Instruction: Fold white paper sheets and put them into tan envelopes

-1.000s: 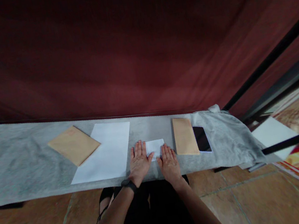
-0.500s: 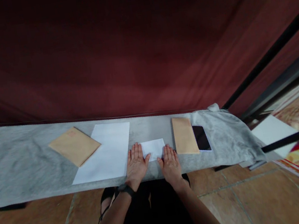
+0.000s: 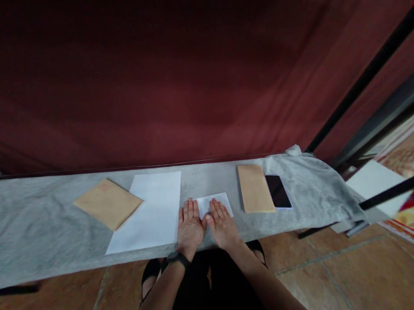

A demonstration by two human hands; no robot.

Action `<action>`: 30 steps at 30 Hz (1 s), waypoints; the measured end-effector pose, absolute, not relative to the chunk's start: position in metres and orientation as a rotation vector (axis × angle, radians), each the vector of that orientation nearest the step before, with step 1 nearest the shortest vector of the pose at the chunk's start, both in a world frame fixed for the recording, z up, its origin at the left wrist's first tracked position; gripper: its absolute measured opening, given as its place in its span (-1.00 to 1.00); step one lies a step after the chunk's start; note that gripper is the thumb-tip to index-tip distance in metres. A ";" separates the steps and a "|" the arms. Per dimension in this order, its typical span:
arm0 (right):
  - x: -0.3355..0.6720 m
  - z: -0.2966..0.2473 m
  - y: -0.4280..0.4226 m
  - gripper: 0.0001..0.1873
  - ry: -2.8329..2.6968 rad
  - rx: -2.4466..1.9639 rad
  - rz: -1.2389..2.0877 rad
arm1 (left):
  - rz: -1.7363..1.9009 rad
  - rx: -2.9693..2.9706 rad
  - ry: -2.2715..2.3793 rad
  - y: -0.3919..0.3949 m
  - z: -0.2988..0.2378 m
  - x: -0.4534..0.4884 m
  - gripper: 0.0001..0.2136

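Both of my hands lie flat side by side on a small folded white paper [image 3: 218, 201] on the grey cloth [image 3: 25, 233]. My left hand [image 3: 190, 227], with a black wristband, rests on the paper's left edge, fingers stretched out. My right hand [image 3: 222, 224] covers the paper's lower middle, fingers also flat, its thumb touching my left thumb. Only the paper's far edge and right corner show.
A large white sheet [image 3: 151, 211] lies to the left, with a tan envelope [image 3: 107, 203] overlapping its corner. A second tan envelope [image 3: 254, 188] and a dark phone [image 3: 277, 191] lie to the right. A red curtain hangs behind. Black bars cross at right.
My right hand has slid left over the small paper until it meets my left hand. The left hand has stayed nearly in place.
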State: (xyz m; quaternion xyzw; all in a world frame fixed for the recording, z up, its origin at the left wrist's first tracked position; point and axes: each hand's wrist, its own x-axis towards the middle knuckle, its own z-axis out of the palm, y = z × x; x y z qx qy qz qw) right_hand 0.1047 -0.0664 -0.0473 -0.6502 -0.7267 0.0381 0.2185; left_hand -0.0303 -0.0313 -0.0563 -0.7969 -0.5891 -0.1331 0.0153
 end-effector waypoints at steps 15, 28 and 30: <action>0.118 -0.067 -0.045 -0.36 -2.052 -1.899 0.039 | -0.442 -2.481 -1.823 -0.031 -0.059 -0.030 -0.42; 0.132 -0.077 -0.059 -0.32 -1.976 -1.944 -0.153 | -0.482 -2.713 -1.325 -0.043 -0.052 -0.036 -0.47; 0.132 -0.077 -0.059 -0.31 -1.992 -1.955 -0.137 | -0.493 -2.794 -1.173 -0.052 -0.054 -0.042 -0.44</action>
